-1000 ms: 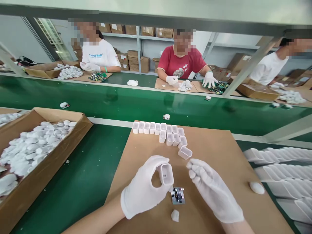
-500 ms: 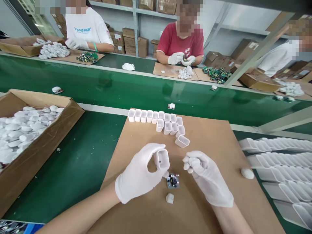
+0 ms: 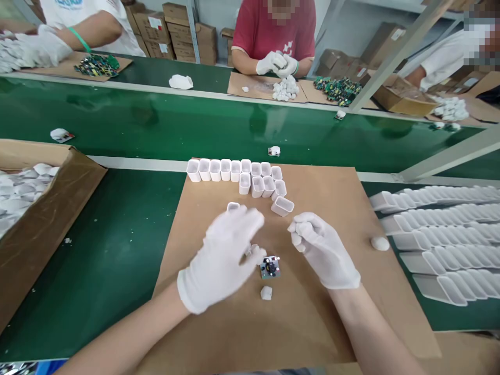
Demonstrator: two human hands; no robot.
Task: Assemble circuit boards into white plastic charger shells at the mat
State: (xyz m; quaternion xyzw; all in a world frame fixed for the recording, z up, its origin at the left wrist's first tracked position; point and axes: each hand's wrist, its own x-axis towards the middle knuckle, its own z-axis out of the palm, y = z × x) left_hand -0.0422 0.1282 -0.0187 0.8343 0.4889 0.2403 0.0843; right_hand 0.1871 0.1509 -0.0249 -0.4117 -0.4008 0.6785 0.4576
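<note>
My left hand (image 3: 222, 255), in a white glove, hovers over the cardboard sheet (image 3: 312, 323) with its fingers stretched out and nothing gripped. Just beyond its fingertips a white plastic cup (image 3: 233, 206) stands, mostly covered by the hand. By the left thumb lies a small circuit board (image 3: 270, 266), components upward, with a whitish lump (image 3: 252, 250) partly hidden beside it. A crumpled white piece (image 3: 266, 292) sits nearer to me. My right hand (image 3: 322, 250), gloved too, is closed in a pinch; what its fingers hold, if anything, blends with the glove.
Rows of white cups (image 3: 225, 170) line the sheet's far edge, with one tilted cup (image 3: 282, 205) in front. Nested white housings (image 3: 441, 245) lie at right, near a white rounded piece (image 3: 380, 243). A carton (image 3: 50, 208) of white parts stands left. Co-workers sit beyond the green belt (image 3: 156, 120).
My left hand has let go of the white cup, which now stands beyond it, and its fingers have spread. My right hand stays pinched. The camera view has shifted.
</note>
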